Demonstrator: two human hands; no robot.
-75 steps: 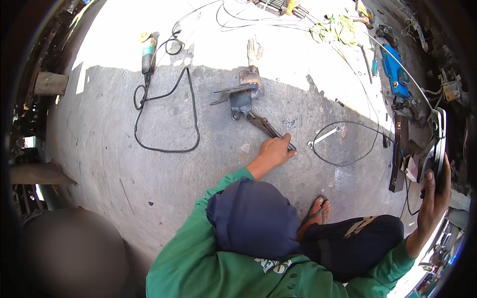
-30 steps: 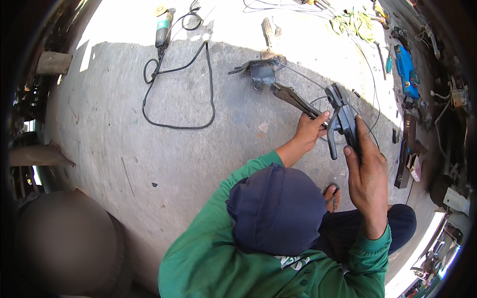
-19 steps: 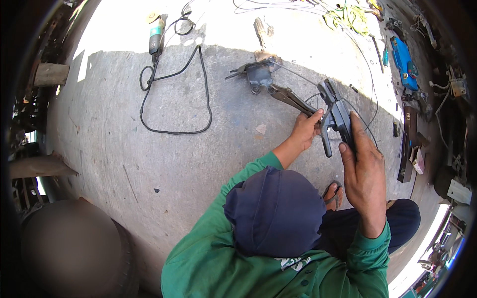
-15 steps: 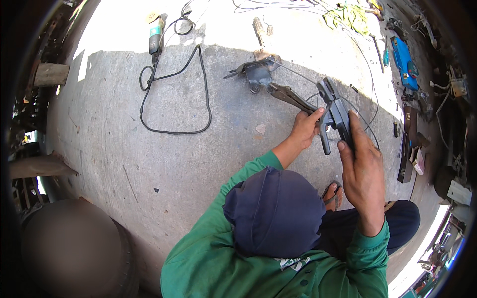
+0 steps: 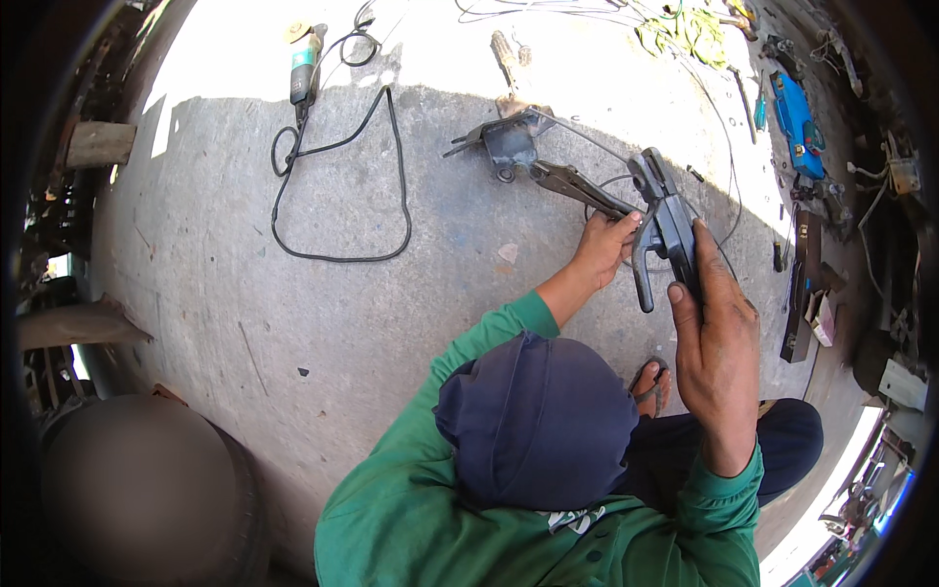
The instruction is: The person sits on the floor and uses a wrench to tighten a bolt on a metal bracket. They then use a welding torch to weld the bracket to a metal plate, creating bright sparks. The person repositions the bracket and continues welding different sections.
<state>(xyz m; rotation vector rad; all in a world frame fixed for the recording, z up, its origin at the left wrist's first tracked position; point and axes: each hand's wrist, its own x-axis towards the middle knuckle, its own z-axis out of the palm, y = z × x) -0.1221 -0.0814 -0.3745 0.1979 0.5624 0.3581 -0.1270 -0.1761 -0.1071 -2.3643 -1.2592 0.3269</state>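
Note:
In my right hand (image 5: pixel 719 342) is a black welding electrode holder (image 5: pixel 670 230), fingers wrapped along its handle and the lever hanging free on the left side. A thin welding rod (image 5: pixel 587 135) runs from its jaws toward a dark metal bracket (image 5: pixel 509 145) on the concrete. My left hand (image 5: pixel 599 256) is closed round the near end of dark locking pliers (image 5: pixel 577 186), whose far end meets the bracket. Fingers partly hide that near end. The holder sits just above and right of my left hand.
An angle grinder (image 5: pixel 303 73) with a looped black cord (image 5: pixel 406 196) lies at left. Along the right are a blue tool (image 5: pixel 797 122), a screwdriver (image 5: pixel 760 112) and a long dark metal bar (image 5: pixel 802 284). Cable (image 5: pixel 732 176) crosses the floor; a dark round object (image 5: pixel 147 489) stands lower left.
My right hand and the electrode holder have shifted slightly down and right. The bracket and pliers appear slightly lower, with both grips kept.

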